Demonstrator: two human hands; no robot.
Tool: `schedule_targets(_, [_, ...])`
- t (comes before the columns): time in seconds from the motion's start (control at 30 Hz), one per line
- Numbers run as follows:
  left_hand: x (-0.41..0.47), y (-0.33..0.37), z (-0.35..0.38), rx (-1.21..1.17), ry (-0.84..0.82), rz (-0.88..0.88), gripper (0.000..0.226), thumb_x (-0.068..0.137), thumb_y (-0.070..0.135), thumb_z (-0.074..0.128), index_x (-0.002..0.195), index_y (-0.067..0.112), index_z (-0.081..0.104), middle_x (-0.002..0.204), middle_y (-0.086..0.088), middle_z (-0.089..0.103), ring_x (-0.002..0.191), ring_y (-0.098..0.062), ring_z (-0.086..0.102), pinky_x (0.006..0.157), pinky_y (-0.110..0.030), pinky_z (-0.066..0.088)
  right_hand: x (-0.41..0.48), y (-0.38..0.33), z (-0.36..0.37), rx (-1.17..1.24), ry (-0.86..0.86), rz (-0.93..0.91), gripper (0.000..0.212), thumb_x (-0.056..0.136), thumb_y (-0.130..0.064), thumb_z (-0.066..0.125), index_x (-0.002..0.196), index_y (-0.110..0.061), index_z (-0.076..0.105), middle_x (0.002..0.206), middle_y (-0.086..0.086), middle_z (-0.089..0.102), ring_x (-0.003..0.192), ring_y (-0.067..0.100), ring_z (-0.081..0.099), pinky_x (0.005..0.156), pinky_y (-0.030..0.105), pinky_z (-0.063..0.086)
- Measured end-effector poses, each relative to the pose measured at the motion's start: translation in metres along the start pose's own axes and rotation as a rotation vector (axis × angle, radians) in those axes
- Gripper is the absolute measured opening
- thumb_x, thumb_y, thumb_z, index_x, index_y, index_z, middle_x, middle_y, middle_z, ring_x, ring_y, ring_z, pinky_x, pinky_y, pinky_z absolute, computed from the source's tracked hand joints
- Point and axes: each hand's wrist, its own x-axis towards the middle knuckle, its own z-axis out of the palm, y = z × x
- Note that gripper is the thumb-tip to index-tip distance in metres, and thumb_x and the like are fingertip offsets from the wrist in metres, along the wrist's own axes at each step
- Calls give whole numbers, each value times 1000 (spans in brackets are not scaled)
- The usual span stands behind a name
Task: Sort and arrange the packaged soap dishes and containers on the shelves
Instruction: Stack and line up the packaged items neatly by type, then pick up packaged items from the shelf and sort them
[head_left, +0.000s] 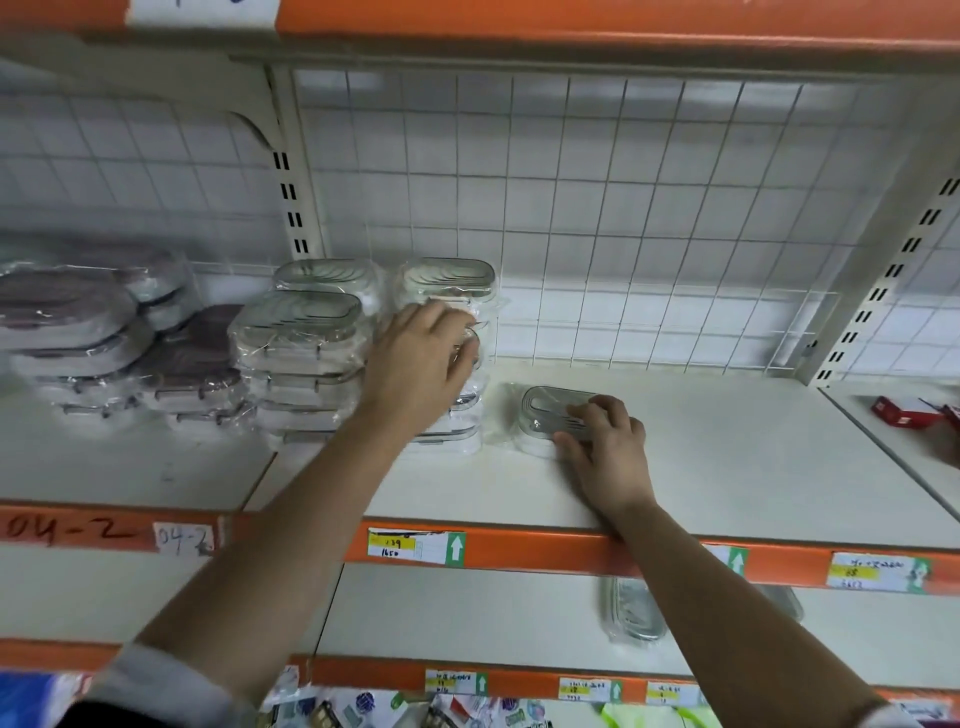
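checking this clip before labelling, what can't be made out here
Head view:
Grip of the left hand on the stack of clear-wrapped white soap dishes: hidden by blur.
Near end of the lone grey-lidded wrapped soap dish: under the right hand gripping it.
Writing on the yellow-and-white price labels: too small, blurred.
Rest of the red box: beyond the right edge.
Part of the wrapped container on the lower shelf: behind the right forearm.

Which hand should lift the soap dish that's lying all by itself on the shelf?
Probably the right. The right hand holds the lone soap dish, fingers on its lid and thumb at its near edge, while the left hand is busy against the stack of dishes beside it.
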Motion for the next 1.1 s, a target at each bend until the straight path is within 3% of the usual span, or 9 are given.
schedule_targets(0.17, [-75,5,16,-85,-10,0,25,91,29,49,80,12,64,78,-1,62,74,-24,60,69,-38,48,-2,-6,-5,112,149,1,31,92,-28,64,120,-13,63,131,5,48,117,36,42,93,21,26])
schedule_targets(0.23, [-93,-1,26,-74,-43,-32,26,91,29,50,75,12,62,71,-1,59,69,-26,58,65,-37,47,-1,-15,-7,197,222,-31,31,92,-23,64,120,-10,63,132,8,48,118,37,45,103,31,35])
schedule_targets(0.3, [-104,-5,33,-79,-73,-72,29,92,30,47,75,11,62,70,-3,58,68,-28,58,67,-36,47,1,-29,-10,325,276,-67,32,93,-20,62,122,-8,61,133,11,46,119,37,48,98,52,45])
schedule_targets(0.33, [-106,-6,36,-81,-70,-85,30,92,30,46,75,11,61,70,-3,58,69,-28,58,67,-35,46,4,-38,-12,381,303,-98,33,94,-21,61,124,-8,61,134,11,44,120,37,49,94,55,48])
schedule_targets(0.47, [-109,-6,38,-78,6,-77,27,92,27,47,76,11,61,68,-2,58,66,-26,57,65,-35,46,20,-79,-17,516,303,-251,34,94,-25,61,125,-12,61,136,8,41,116,35,55,84,43,58])
schedule_targets(0.63, [-112,-7,39,-80,87,-7,25,91,22,48,72,11,60,64,-2,56,60,-25,55,56,-34,47,48,-124,-11,348,143,-381,35,92,-31,64,122,-13,64,132,9,48,118,33,53,96,51,47])
schedule_targets(0.7, [-112,-7,39,-73,100,9,26,90,22,48,70,11,60,62,-2,55,59,-25,55,56,-33,47,55,-136,-5,247,94,-424,34,92,-30,65,121,-12,65,130,11,50,117,33,53,101,49,43])
schedule_targets(0.87, [-112,-9,42,-33,89,16,27,90,23,48,67,14,58,58,0,52,57,-23,54,58,-32,43,67,-156,8,202,54,-392,35,93,-33,63,122,-13,65,126,10,52,110,31,55,99,46,44])
schedule_targets(1.1, [-111,-9,43,-21,76,16,25,89,23,49,66,15,56,57,1,51,56,-22,53,58,-32,42,61,-150,12,85,42,-438,41,98,-38,52,135,-19,55,138,5,49,135,21,38,114,42,23])
